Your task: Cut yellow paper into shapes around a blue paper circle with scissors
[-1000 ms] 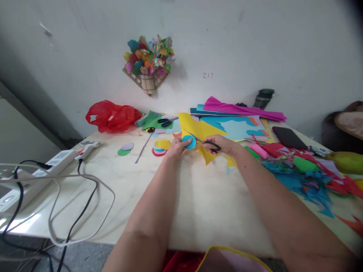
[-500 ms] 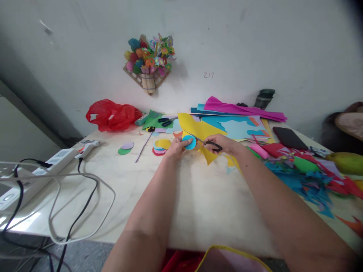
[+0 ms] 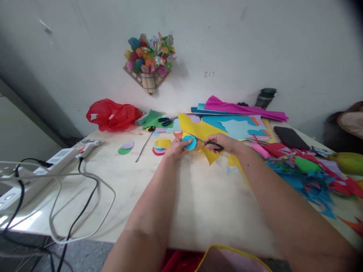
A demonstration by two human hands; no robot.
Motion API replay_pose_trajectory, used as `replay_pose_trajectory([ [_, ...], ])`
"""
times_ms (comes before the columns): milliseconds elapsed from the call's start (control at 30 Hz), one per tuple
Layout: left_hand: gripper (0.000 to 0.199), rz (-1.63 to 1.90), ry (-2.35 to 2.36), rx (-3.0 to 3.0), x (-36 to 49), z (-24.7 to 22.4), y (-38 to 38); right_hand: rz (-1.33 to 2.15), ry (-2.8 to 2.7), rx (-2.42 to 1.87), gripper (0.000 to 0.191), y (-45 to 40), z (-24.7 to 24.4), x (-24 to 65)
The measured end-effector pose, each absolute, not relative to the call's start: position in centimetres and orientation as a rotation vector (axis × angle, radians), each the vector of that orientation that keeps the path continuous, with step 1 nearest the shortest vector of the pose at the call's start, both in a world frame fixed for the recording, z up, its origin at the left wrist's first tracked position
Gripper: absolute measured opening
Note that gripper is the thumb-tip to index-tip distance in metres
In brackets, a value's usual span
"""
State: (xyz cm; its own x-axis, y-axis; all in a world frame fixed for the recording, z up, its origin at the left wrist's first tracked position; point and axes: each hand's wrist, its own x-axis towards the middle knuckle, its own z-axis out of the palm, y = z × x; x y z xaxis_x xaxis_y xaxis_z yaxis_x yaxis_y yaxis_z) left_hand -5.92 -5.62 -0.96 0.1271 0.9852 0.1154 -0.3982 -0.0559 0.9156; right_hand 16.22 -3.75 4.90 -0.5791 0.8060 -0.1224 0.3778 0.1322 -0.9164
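1. At the middle of the table, our left hand pinches a blue disc, thumb on top, with the yellow sheet just behind it.
2. Our right hand is closed around the handles of the scissors; their blades point left across the sheet, along the disc's far edge. We cannot tell how far apart the blades are.
3. Just left of our left hand we see a stack of coloured discs, then a thin strip, then a purple disc overlapping a green disc.
4. Beyond our hands lie black-handled shears, with a red bag farther left.
5. Right of us spread the scraps, near a black phone.
6. Along the wall lies a magenta roll; paper flowers hang above.
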Motion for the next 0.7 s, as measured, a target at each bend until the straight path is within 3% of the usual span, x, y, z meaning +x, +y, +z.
replay_pose_trajectory([
  [700, 0.040, 1.304, 0.787, 1.027, -6.28, -1.36, -5.46, 1.432, -2.045, -1.137, 0.028, -3.58, 5.06, 16.69],
])
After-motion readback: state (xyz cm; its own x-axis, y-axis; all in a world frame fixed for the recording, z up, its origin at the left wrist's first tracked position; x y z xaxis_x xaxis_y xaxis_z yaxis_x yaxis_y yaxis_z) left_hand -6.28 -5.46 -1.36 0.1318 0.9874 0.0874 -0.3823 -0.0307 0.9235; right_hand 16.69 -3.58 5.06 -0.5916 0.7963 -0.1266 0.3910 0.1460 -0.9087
